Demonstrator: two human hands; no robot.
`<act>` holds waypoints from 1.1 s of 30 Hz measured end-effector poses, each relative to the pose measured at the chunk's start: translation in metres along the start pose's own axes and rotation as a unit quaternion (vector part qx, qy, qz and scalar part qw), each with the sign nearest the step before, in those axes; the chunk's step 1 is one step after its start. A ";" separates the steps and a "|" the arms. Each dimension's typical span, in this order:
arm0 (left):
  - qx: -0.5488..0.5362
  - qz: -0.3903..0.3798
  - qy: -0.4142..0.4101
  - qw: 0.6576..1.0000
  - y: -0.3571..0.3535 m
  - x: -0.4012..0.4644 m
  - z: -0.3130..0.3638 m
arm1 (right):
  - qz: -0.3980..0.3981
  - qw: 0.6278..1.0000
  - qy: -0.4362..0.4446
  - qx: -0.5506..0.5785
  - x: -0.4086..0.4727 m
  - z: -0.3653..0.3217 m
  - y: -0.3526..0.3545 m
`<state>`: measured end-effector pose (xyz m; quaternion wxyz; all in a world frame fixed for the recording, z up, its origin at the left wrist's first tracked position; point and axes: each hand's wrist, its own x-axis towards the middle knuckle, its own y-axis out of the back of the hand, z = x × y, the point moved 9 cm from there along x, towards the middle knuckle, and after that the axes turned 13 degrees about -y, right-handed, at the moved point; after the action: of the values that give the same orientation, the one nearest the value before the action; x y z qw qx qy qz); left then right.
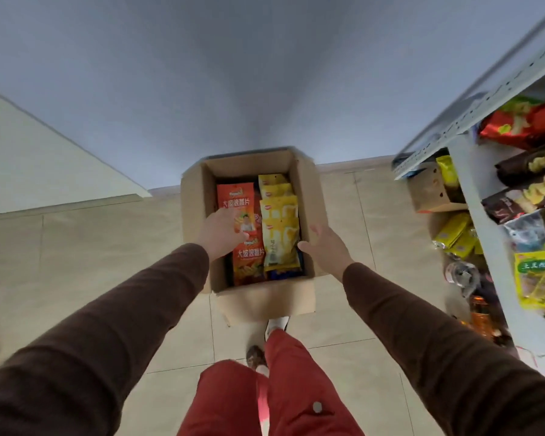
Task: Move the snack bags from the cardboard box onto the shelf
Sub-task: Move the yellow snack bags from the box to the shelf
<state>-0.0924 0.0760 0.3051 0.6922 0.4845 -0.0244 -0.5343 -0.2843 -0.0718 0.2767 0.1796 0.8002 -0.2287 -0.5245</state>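
Box: brown cardboard box (pixel 266 298) sits open on the tiled floor, flaps spread, against the far wall.
Orange bags: two orange snack bags (pixel 238 202) lie flat along the box's left side, overlapping.
Yellow bags: yellow bags (pixel 280 234) are stacked in an overlapping row along the right side.
Shelf: white metal shelf (pixel 482 215) stands right, crowded with packets.
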 end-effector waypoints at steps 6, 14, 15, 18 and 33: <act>-0.050 -0.050 0.026 0.997 -0.062 0.106 -0.090 | -0.052 0.989 -0.125 0.051 0.119 0.041 -0.081; -0.173 -0.084 0.080 0.978 -0.182 0.252 -0.204 | -0.041 0.970 -0.225 0.087 0.268 0.116 -0.182; -0.187 -0.084 0.088 0.975 -0.195 0.266 -0.212 | -0.041 0.967 -0.233 0.091 0.284 0.128 -0.194; -0.205 -0.077 0.096 0.971 -0.228 0.308 -0.230 | -0.048 0.960 -0.255 0.110 0.326 0.155 -0.227; -0.359 -0.049 0.142 0.921 -0.327 0.389 -0.249 | -0.049 0.945 -0.255 0.199 0.413 0.210 -0.306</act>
<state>-0.0226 -0.0478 -0.2426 0.7891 0.2749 0.2916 -0.4655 -0.2814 -0.0565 -0.2781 -0.0734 0.6693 -0.3271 -0.6631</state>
